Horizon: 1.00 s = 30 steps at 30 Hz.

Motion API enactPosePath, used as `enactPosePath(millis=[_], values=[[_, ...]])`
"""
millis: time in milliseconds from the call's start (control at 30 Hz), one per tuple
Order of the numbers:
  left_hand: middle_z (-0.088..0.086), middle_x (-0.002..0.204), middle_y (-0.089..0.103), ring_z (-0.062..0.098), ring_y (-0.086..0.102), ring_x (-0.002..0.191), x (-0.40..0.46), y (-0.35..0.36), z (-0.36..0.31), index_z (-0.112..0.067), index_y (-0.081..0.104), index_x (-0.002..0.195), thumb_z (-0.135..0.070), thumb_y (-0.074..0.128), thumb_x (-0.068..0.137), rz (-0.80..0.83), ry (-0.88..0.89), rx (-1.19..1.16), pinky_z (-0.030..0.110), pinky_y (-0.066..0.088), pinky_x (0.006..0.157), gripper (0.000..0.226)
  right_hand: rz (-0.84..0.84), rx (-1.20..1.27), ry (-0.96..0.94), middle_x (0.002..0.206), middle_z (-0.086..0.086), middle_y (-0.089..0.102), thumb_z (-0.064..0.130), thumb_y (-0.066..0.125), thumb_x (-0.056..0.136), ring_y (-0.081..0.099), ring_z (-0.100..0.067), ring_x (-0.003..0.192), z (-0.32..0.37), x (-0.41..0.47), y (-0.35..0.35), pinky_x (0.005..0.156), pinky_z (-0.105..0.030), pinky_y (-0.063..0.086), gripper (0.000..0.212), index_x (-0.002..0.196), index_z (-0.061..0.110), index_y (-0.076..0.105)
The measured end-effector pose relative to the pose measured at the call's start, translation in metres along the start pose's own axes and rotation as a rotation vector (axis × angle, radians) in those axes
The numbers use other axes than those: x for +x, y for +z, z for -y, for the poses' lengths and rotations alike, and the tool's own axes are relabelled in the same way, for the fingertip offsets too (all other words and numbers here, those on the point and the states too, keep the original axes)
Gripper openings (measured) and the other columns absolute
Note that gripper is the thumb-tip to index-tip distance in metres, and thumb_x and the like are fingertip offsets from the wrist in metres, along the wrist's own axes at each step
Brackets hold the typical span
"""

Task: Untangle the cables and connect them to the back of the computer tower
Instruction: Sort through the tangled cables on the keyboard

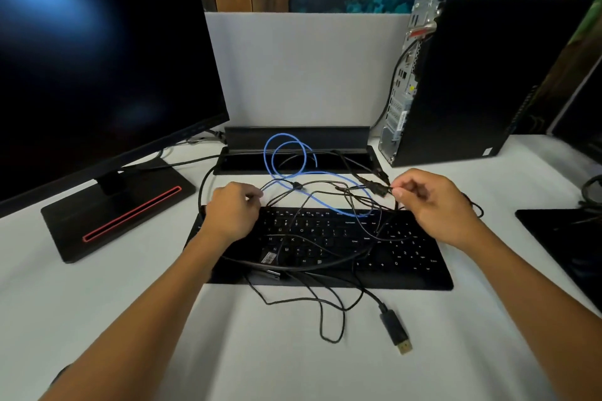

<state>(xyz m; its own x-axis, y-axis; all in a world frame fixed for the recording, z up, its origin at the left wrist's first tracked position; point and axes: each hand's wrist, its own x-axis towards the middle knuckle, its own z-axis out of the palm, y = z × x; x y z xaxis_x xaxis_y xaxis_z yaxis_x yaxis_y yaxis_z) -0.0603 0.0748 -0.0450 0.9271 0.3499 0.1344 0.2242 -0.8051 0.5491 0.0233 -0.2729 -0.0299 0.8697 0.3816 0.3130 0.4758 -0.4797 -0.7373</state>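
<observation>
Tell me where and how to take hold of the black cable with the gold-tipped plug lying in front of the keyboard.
Probably grip the black cable with the gold-tipped plug by its rectangular black plug housing, pinching the two long sides from above. It lies flat on the white table, clear of the tangle, gold tip pointing toward you. The thin cord behind it runs into the knot, so pulling there would likely tighten it.

Left hand [233, 210] curled, right hand [431, 202] pinching
</observation>
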Motion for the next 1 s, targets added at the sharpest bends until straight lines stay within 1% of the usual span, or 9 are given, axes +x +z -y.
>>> enactPosePath(millis=[133,233,333,400,467,533,733,900,1000], values=[[0.000,0.087,0.077,0.025,0.070,0.089,0.000,-0.016,-0.007,-0.019,0.080,0.091,-0.015,0.061,0.093,-0.192,0.017,-0.125,0.027,0.046,0.086,0.020,-0.073,0.021,0.025,0.080,-0.001,0.067,0.013,0.069,0.096,0.063,-0.028,0.079,-0.006,-0.013,-0.012,0.078,-0.037,0.054,0.015,0.091,0.027,0.072],[-0.006,0.093,0.076,0.017,0.065,0.095,-0.001,-0.021,-0.016,-0.023,0.081,0.090,-0.018,0.061,0.093,-0.128,-0.177,-0.402,0.025,0.046,0.081,0.021,-0.081,0.072,0.031,0.077,-0.009,0.064,0.009,0.069,0.095,0.059,-0.032,0.074,-0.009,-0.026,-0.015,0.069,-0.027,0.051,0.019,0.095,0.028,0.071],[-0.007,0.100,0.073,0.018,0.062,0.107,-0.001,-0.022,-0.020,-0.022,0.080,0.084,-0.016,0.060,0.092,-0.098,-0.280,-0.626,0.033,0.045,0.099,0.022,-0.053,0.053,0.018,0.078,-0.008,0.067,0.008,0.069,0.095,0.062,-0.033,0.075,-0.012,-0.035,-0.012,0.073,-0.035,0.053,0.022,0.092,0.030,0.073],[0.003,0.095,0.073,0.026,0.061,0.096,-0.003,-0.024,-0.023,-0.021,0.079,0.085,-0.015,0.057,0.093,-0.129,-0.252,-0.661,0.040,0.046,0.099,0.024,-0.053,0.056,0.015,0.079,-0.007,0.068,0.009,0.070,0.095,0.063,-0.032,0.077,-0.011,-0.035,-0.011,0.075,-0.039,0.053,0.022,0.091,0.031,0.073],[0.001,0.065,0.060,0.027,0.047,0.066,-0.004,-0.026,-0.027,-0.023,0.078,0.083,-0.012,0.051,0.093,-0.134,-0.178,-0.732,0.040,0.046,0.076,0.030,-0.065,0.078,0.026,0.079,-0.006,0.068,0.010,0.070,0.095,0.064,-0.031,0.077,-0.008,-0.033,-0.011,0.076,-0.038,0.053,0.022,0.091,0.032,0.073],[-0.007,0.051,0.039,0.017,0.028,0.053,-0.008,-0.028,-0.035,-0.020,0.074,0.082,-0.006,0.046,0.093,-0.102,-0.082,-0.819,0.032,0.029,0.057,0.034,-0.065,0.107,0.037,0.079,-0.008,0.067,0.010,0.069,0.095,0.063,-0.033,0.078,-0.006,-0.031,-0.007,0.076,-0.040,0.054,0.023,0.090,0.032,0.074],[-0.001,0.063,0.029,0.013,0.019,0.053,-0.023,-0.030,-0.068,-0.009,0.065,0.093,0.008,0.035,0.092,-0.034,0.072,-1.043,0.025,0.017,0.049,0.035,0.034,0.084,0.022,0.073,-0.006,0.063,0.009,0.069,0.095,0.055,-0.017,0.066,-0.002,-0.037,0.009,0.066,-0.027,0.049,0.019,0.090,0.027,0.074],[0.011,0.073,0.020,0.019,0.012,0.059,-0.031,-0.043,-0.085,-0.010,0.063,0.088,0.007,0.034,0.086,-0.048,0.150,-1.184,0.030,0.012,0.051,0.033,0.020,0.074,0.021,0.073,-0.004,0.064,0.010,0.069,0.095,0.058,-0.025,0.069,-0.003,-0.034,0.005,0.066,-0.025,0.050,0.016,0.092,0.025,0.074],[0.002,0.072,0.031,0.021,0.011,0.062,-0.036,-0.055,-0.098,-0.009,0.059,0.092,0.002,0.037,0.077,-0.036,0.212,-1.283,0.035,0.012,0.054,0.029,0.024,0.054,0.039,0.073,0.000,0.066,0.012,0.070,0.095,0.057,-0.019,0.067,-0.006,-0.034,0.003,0.065,-0.024,0.049,0.015,0.092,0.026,0.074]])
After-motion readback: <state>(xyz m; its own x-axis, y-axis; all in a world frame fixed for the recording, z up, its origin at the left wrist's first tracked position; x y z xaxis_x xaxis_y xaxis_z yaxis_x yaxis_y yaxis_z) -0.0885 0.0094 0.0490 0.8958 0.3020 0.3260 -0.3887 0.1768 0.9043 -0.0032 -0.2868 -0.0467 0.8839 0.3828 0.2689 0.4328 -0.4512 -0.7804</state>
